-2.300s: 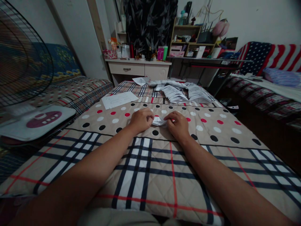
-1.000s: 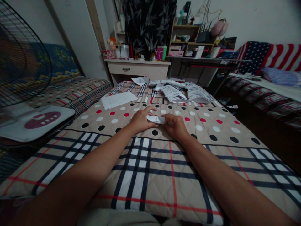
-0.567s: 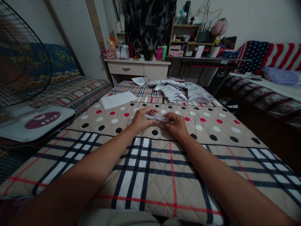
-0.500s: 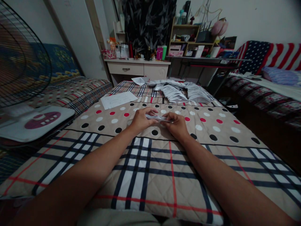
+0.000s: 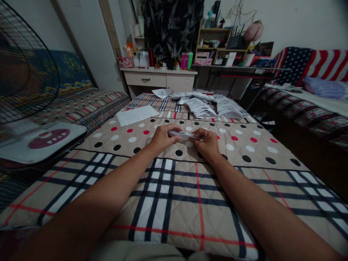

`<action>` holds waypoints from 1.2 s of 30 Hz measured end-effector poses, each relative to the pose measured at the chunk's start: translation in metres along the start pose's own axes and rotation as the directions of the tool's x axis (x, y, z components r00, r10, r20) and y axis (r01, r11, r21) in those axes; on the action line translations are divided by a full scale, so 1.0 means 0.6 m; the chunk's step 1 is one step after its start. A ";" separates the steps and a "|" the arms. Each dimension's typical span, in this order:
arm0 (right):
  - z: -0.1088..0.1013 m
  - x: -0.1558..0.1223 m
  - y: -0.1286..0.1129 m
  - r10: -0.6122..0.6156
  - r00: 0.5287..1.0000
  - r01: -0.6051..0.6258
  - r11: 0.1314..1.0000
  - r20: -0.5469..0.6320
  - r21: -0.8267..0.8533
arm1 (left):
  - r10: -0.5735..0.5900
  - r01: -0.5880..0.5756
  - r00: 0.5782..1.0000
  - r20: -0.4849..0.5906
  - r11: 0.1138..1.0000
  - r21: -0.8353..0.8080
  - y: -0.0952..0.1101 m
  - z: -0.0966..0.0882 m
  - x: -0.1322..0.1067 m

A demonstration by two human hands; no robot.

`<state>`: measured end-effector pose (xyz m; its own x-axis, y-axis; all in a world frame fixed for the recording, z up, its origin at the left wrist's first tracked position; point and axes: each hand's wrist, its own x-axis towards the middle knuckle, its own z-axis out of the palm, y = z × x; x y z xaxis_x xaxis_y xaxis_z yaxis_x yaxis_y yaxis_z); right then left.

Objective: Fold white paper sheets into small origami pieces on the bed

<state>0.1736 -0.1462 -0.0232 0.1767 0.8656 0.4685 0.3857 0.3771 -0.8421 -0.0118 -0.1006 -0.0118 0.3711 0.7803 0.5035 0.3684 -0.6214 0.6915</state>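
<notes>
Between my two hands is a small piece of folded white paper (image 5: 185, 135), held just above the patterned bedcover (image 5: 187, 217). My left hand (image 5: 165, 137) pinches its left end, thumb in front and fingers behind. At the right end, my right hand (image 5: 206, 142) grips it between thumb and fingertips. Beyond the hands lie rows of folded white papers (image 5: 202, 108), overlapping one another. A flat white sheet with faint writing (image 5: 137, 115) rests on the cover to the left. The folds on the far side of the held paper are hidden.
A fan (image 5: 27, 69) stands at the left above its white base (image 5: 43, 141). At the bed's far end is a white dresser (image 5: 160, 78) crowded with bottles and boxes. Another white paper (image 5: 162, 93) lies near it. A second bed (image 5: 307, 105) is on the right.
My right hand has shifted slightly at its end of the folded paper, and more of the paper's white face shows. My left hand stays nearly in place.
</notes>
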 end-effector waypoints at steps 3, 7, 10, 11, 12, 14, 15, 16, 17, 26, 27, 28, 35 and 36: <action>-0.002 0.000 0.005 -0.013 1.000 0.014 0.998 0.009 -0.054 | 0.084 -0.087 0.996 0.028 0.989 0.116 -0.009 -0.002 -0.002; -0.004 0.002 0.013 0.030 0.997 -0.023 0.994 0.064 -0.106 | 0.113 -0.140 0.986 0.119 0.959 0.247 -0.022 -0.005 -0.003; -0.007 0.005 0.015 0.047 0.989 -0.018 0.978 0.138 -0.209 | 0.115 -0.155 0.978 0.173 0.958 0.243 -0.030 -0.004 -0.002; -0.008 0.006 0.015 0.050 0.985 -0.007 0.969 0.166 -0.246 | 0.124 -0.165 0.975 0.184 0.960 0.227 -0.032 -0.003 -0.001; -0.009 0.006 0.015 0.049 0.980 0.007 0.961 0.194 -0.276 | 0.134 -0.174 0.972 0.190 0.962 0.209 -0.034 -0.002 0.000; -0.011 0.006 0.015 0.037 0.974 0.033 0.954 0.226 -0.299 | 0.138 -0.170 0.973 0.186 0.970 0.174 -0.037 -0.001 0.001; -0.012 0.006 0.016 0.025 0.972 0.047 0.954 0.234 -0.297 | 0.129 -0.158 0.975 0.179 0.974 0.160 -0.039 0.000 0.002; -0.012 0.006 0.017 0.010 0.971 0.061 0.955 0.238 -0.289 | 0.116 -0.143 0.978 0.174 0.979 0.146 -0.041 0.000 0.002; -0.012 0.005 0.019 -0.004 0.971 0.073 0.958 0.240 -0.278 | 0.104 -0.127 0.980 0.170 0.983 0.130 -0.042 0.000 0.003; -0.014 0.005 0.014 -0.090 0.950 0.212 0.890 0.300 -0.403 | 0.108 -0.112 0.963 0.248 0.994 0.002 -0.052 0.000 0.005; -0.015 0.004 0.009 -0.076 0.947 0.222 0.858 0.313 -0.463 | 0.102 -0.106 0.962 0.252 0.994 0.002 -0.052 0.001 0.005; -0.016 0.003 0.004 -0.060 0.945 0.229 0.822 0.322 -0.521 | 0.094 -0.100 0.963 0.251 0.995 0.010 -0.053 0.001 0.006; -0.012 0.001 -0.009 0.041 0.967 0.152 0.700 0.252 -0.697 | -0.043 0.009 0.988 0.151 0.976 0.219 -0.045 0.011 0.006; -0.011 0.001 -0.008 0.073 0.972 0.111 0.696 0.222 -0.710 | -0.051 0.016 0.989 0.137 0.970 0.245 -0.043 0.012 0.005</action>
<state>0.1775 -0.1495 -0.0170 -0.0017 0.9422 0.3350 0.9306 0.1241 -0.3443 -0.0139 -0.0828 -0.0319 0.4656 0.7935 0.3919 0.5715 -0.6077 0.5515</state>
